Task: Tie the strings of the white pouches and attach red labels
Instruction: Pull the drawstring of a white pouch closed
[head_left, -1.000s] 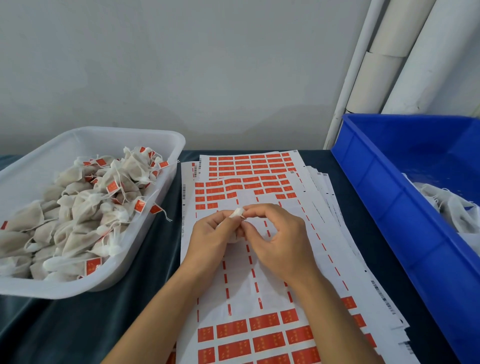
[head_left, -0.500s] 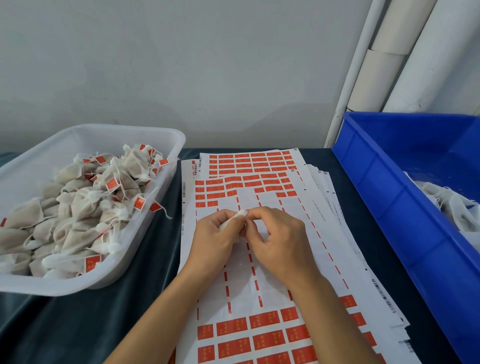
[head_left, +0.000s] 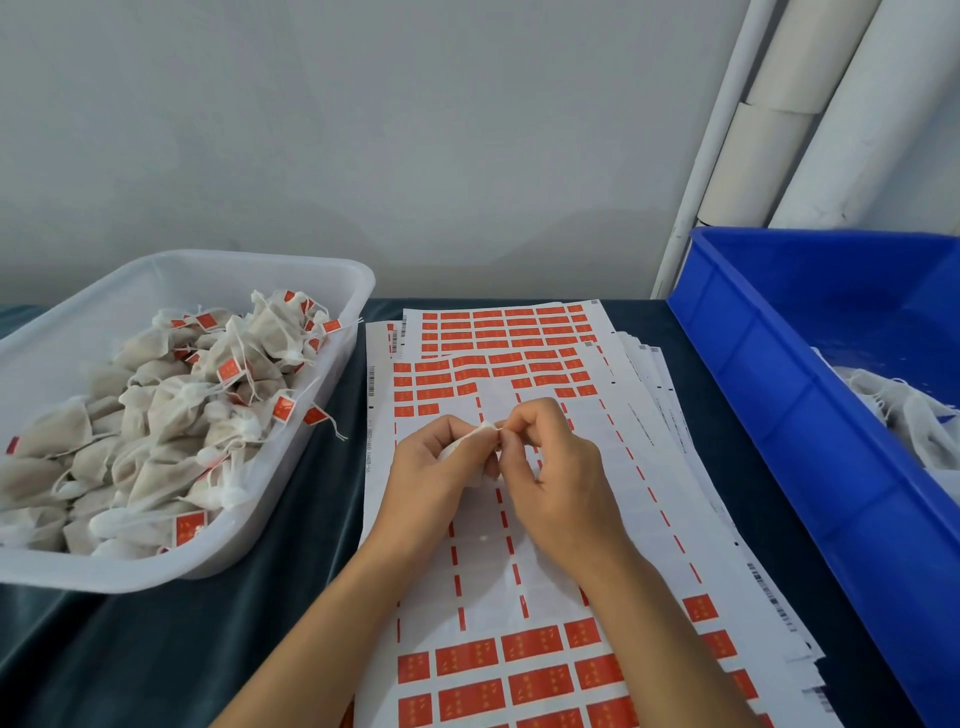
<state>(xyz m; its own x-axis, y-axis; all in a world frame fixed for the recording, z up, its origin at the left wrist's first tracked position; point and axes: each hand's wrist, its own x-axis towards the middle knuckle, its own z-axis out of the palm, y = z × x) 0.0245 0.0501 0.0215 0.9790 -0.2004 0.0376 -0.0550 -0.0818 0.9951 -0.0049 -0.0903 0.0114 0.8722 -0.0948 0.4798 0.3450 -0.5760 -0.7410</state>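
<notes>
A small white pouch sits between both hands above the label sheets, mostly hidden by fingers. My left hand grips its body. My right hand pinches the pouch's string at its gathered top. Sheets of red labels lie under the hands, with many labels peeled off in the middle. Tied pouches with red labels fill the white tray on the left. Unlabelled white pouches lie in the blue bin on the right.
The white plastic tray stands on the dark tablecloth at left. The blue plastic bin stands at right, its wall close to the sheet stack. White pipes rise against the wall behind it.
Both hands stay together over the sheets, with small finger movements at the pouch's top. The view has shifted slightly.
</notes>
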